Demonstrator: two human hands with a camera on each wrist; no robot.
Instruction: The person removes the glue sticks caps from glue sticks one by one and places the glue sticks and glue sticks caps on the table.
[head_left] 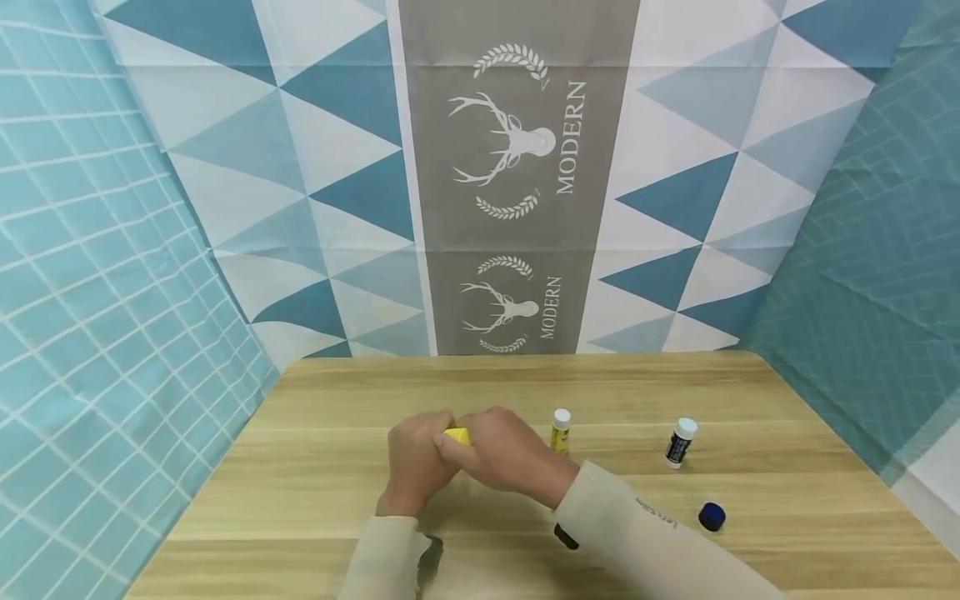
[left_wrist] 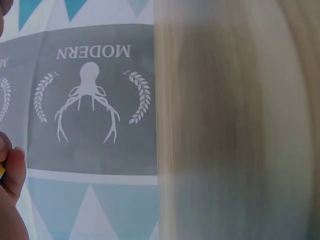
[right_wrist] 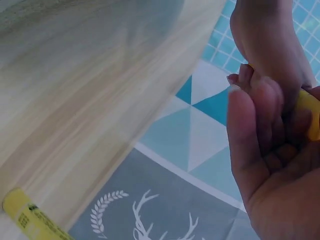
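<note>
Both hands meet over the middle of the table around a small yellow thing (head_left: 457, 435), mostly hidden by fingers; its kind cannot be told. My left hand (head_left: 422, 457) grips it from the left, and my right hand (head_left: 506, 450) pinches it from the right with the thumb along its near side. In the right wrist view, a rounded yellow part (right_wrist: 308, 112) shows between the two hands. Just beyond the right wrist stands a yellow tube with a white cap (head_left: 560, 431), its lower end hidden by the arm.
A dark tube with a white cap (head_left: 679, 443) stands farther right on the wooden table (head_left: 315, 467). Nearer the front right lies a dark blue cap (head_left: 712, 517). Patterned cloth walls (head_left: 517, 183) enclose the back and sides.
</note>
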